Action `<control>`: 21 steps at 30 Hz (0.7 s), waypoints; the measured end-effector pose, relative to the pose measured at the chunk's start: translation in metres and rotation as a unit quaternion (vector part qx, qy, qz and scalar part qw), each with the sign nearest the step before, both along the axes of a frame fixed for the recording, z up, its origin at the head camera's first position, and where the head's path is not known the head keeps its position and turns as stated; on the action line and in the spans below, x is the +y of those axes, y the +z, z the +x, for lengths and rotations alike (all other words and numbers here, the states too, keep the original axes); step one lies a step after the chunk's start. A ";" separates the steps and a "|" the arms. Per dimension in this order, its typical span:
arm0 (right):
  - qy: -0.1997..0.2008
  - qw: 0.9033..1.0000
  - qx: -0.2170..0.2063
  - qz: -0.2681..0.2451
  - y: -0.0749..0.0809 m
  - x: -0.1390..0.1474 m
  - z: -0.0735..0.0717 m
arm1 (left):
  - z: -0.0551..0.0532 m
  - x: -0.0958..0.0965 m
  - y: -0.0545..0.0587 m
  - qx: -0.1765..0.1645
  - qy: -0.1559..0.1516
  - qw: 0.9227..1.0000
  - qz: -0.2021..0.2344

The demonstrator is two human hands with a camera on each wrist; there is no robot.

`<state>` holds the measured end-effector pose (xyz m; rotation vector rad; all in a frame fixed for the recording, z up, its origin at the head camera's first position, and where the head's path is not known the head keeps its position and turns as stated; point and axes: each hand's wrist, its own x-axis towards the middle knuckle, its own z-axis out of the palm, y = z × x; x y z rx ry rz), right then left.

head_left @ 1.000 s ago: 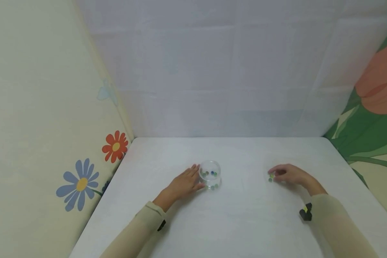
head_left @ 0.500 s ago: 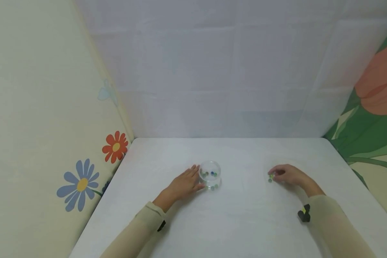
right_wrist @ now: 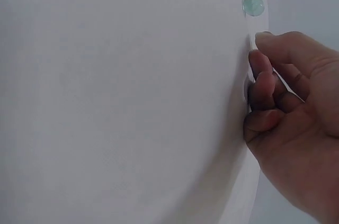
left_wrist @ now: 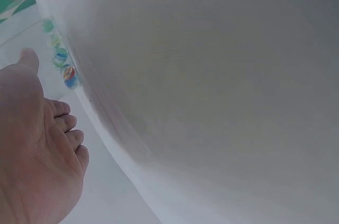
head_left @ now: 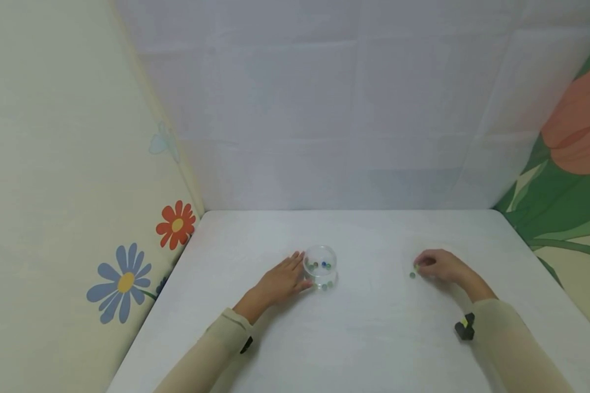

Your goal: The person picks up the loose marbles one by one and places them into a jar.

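A clear round bowl [head_left: 320,261] stands on the white table, with several glass marbles [left_wrist: 61,56] low inside it. My left hand [head_left: 281,278] rests on the table at the bowl's left side, fingers extended along the wall and thumb by its front. To the right, my right hand [head_left: 441,266] has thumb and fingers together at the tabletop, pinching a small yellow-green marble [head_left: 416,267]; the right wrist view hides this marble behind the fingers. A pale green marble [right_wrist: 253,6] lies on the table just beyond those fingertips.
The white table [head_left: 364,338] meets a white cloth backdrop [head_left: 324,109] at its far edge. Flower-printed panels [head_left: 128,136] flank it on both sides. A black wrist device [head_left: 465,327] sits under the right sleeve.
My right fingertips have closed on the yellow-green marble and drawn slightly right, away from the pale green one. The left hand and bowl have stayed in place.
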<state>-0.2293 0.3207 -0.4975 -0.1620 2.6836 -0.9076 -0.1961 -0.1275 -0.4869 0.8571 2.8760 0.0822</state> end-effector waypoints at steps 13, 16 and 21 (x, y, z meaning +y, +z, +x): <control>-0.009 0.999 0.007 -0.048 0.018 -0.008 -0.001 | 0.000 0.000 0.000 0.001 -0.004 1.000 -0.004; 0.000 0.998 0.016 -0.058 0.024 -0.012 -0.001 | 0.000 0.000 0.000 0.003 -0.005 1.000 0.001; 0.015 0.997 0.028 -0.075 0.033 -0.018 -0.001 | -0.001 0.000 -0.001 0.003 -0.005 1.000 0.008</control>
